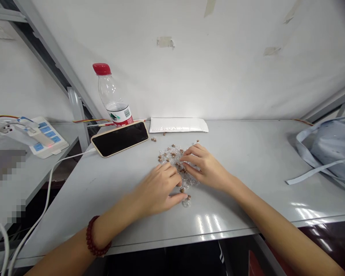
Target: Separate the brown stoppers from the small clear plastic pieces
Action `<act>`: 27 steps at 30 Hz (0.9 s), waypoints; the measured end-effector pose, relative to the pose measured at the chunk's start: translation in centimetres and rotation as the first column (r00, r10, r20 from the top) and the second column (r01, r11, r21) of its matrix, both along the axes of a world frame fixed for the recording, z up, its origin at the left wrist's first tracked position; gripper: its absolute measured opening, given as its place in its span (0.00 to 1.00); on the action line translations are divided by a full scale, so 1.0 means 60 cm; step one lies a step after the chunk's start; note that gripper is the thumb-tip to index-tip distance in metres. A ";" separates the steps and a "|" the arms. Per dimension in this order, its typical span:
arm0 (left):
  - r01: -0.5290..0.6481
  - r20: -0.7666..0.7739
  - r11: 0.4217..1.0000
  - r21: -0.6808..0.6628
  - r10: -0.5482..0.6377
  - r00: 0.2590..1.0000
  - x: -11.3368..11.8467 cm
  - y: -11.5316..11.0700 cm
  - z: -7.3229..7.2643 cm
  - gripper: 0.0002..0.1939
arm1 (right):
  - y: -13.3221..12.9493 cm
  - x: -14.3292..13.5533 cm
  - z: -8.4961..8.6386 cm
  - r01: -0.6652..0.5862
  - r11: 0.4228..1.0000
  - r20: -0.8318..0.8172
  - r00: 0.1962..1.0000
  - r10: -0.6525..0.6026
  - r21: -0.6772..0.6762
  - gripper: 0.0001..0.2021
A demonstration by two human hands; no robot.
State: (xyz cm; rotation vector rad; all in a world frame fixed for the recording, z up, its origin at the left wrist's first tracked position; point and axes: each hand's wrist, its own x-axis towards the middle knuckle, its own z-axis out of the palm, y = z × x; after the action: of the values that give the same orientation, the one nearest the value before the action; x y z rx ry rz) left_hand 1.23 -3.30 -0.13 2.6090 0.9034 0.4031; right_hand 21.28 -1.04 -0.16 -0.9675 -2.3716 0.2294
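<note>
Small clear plastic pieces with brown bits lie in a loose pile at the middle of the grey table. My left hand rests at the pile's near left side, its thumb stretched toward one piece at the near edge; its other fingers are bent, and whether they grip anything is hidden. From the right, my right hand reaches over the pile with its fingers apart and curved, touching the plastic. A few more bits lie behind the pile.
Behind the pile, a white flat packet lies along the wall. A phone leans against a red-capped bottle at the back left. Farther left are a power strip and a white cable. A light blue bag sits at right.
</note>
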 end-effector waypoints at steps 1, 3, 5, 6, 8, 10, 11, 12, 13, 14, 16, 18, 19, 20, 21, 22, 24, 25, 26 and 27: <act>0.002 -0.014 0.999 0.042 -0.002 1.000 0.004 -0.003 -0.004 0.10 | -0.001 -0.001 0.001 -0.015 1.000 -0.012 1.000 0.014 -0.006 0.11; 0.012 -0.038 0.993 0.114 -0.008 0.999 0.009 -0.006 -0.012 0.08 | -0.005 -0.003 0.005 -0.056 0.998 -0.038 0.998 0.054 -0.039 0.10; 0.017 -0.047 0.985 0.172 -0.009 0.999 0.010 -0.005 -0.017 0.07 | -0.009 -0.006 0.011 -0.094 0.991 -0.059 0.994 0.088 -0.100 0.10; 0.018 -0.046 0.980 0.196 -0.009 0.999 0.009 -0.004 -0.018 0.07 | -0.011 -0.007 0.015 -0.110 0.985 -0.067 0.993 0.102 -0.132 0.10; 0.006 -0.025 0.975 0.223 -0.001 1.000 0.006 0.002 -0.016 0.08 | -0.014 -0.008 0.022 -0.133 0.973 -0.073 0.990 0.122 -0.189 0.10; -0.033 0.026 0.978 0.206 0.029 0.999 0.000 0.009 -0.012 0.08 | -0.016 -0.008 0.028 -0.159 0.959 -0.074 0.987 0.145 -0.237 0.10; -0.064 0.060 0.981 0.182 0.053 0.997 -0.003 0.013 -0.009 0.08 | -0.016 -0.008 0.030 -0.172 0.952 -0.073 0.985 0.158 -0.255 0.09; -0.094 0.098 0.983 0.156 0.080 0.992 -0.005 0.016 -0.006 0.08 | -0.016 -0.008 0.031 -0.182 0.947 -0.073 0.983 0.168 -0.266 0.09; -0.119 0.132 0.984 0.130 0.102 0.986 -0.008 0.019 -0.003 0.08 | -0.016 -0.008 0.032 -0.188 0.945 -0.074 0.982 0.175 -0.268 0.09; -0.135 0.159 0.985 0.108 0.117 0.980 -0.010 0.021 0.000 0.08 | -0.015 -0.008 0.031 -0.192 0.946 -0.075 0.981 0.179 -0.261 0.10; -0.137 0.174 0.988 0.071 0.123 0.977 -0.015 0.024 0.005 0.08 | -0.014 -0.008 0.028 -0.198 0.953 -0.075 0.980 0.185 -0.231 0.11; -0.128 0.132 0.991 0.038 0.122 0.984 -0.021 0.025 0.010 0.08 | -0.011 -0.007 0.023 -0.197 0.963 -0.062 0.980 0.188 -0.186 0.11; -0.126 0.094 0.992 0.020 0.124 0.988 -0.025 0.026 0.013 0.08 | -0.009 -0.005 0.020 -0.184 0.969 -0.046 0.983 0.179 -0.163 0.11; -0.126 0.048 0.992 0.002 0.126 0.991 -0.029 0.027 0.016 0.08 | -0.005 -0.002 0.017 -0.161 0.977 -0.027 0.987 0.159 -0.137 0.12; -0.127 0.000 0.992 -0.013 0.127 0.992 -0.033 0.027 0.019 0.09 | -0.002 0.001 0.014 -0.131 0.985 -0.006 0.991 0.131 -0.111 0.12; -0.127 -0.047 0.992 -0.024 0.126 0.991 -0.036 0.028 0.022 0.09 | 0.002 0.004 0.011 -0.098 0.991 0.017 0.995 0.100 -0.088 0.11; -0.124 -0.128 0.992 -0.026 0.120 0.985 -0.041 0.029 0.025 0.10 | 0.009 0.010 0.005 -0.040 0.997 0.062 0.997 0.044 -0.059 0.11; -0.128 -0.153 0.992 -0.011 0.125 0.980 -0.042 0.029 0.026 0.09 | 0.011 0.011 0.002 -0.022 0.999 0.082 0.996 0.026 -0.050 0.11; -0.137 -0.157 0.990 0.011 0.138 0.978 -0.041 0.028 0.027 0.07 | 0.013 0.012 0.000 -0.007 0.999 0.099 0.995 0.011 -0.043 0.11; -0.144 -0.139 0.989 0.035 0.147 0.979 -0.039 0.026 0.027 0.06 | 0.013 0.012 -0.002 0.004 0.999 0.111 0.994 0.000 -0.038 0.11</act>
State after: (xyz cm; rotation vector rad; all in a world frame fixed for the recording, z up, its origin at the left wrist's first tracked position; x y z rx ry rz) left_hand -1.10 -1.72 1.47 2.6298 1.1484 0.2702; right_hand 22.02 -0.25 -0.29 -1.0247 -2.4754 0.2257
